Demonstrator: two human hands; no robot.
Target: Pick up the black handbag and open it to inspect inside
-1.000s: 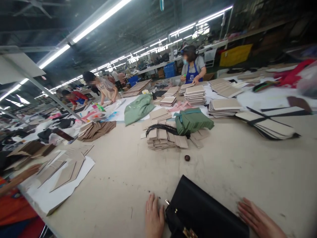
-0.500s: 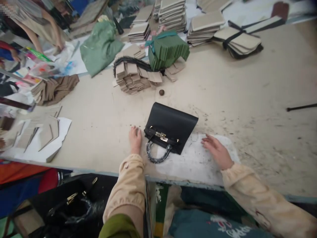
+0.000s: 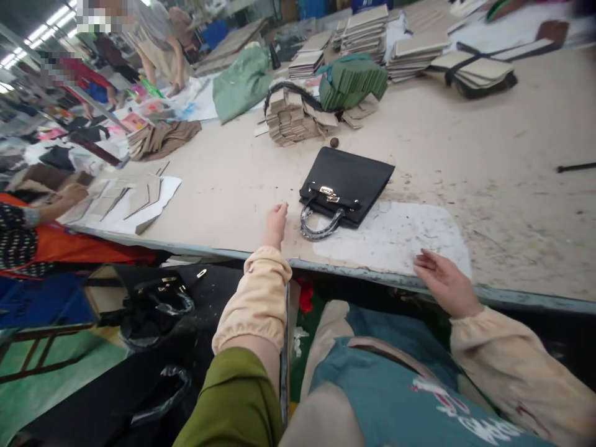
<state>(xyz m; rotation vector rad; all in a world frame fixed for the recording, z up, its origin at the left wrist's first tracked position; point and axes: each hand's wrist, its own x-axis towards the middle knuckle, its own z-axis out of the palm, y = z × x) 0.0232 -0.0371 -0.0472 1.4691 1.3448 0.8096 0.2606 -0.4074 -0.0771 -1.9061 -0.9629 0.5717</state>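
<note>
Hands both empty and loose, left hand (image 3: pixel 276 225) beside black handbag (image 3: pixel 347 185) lying flat at frame centre on table (image 3: pixel 465 155), right hand (image 3: pixel 444 282) at near edge; bag likely light, semi-stiff, best taken by wrapped handle (image 3: pixel 320 227).

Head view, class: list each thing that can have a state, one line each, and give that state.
black handbag: lying flat on the table, flap shut, clasp fastened, wrapped handle toward the table edge.
left hand: open, empty, beside the handbag, not touching it.
right hand: open, empty, at the table edge.
green stack: tied in a bundle.
card pieces: piled, strapped by a black band.
</note>
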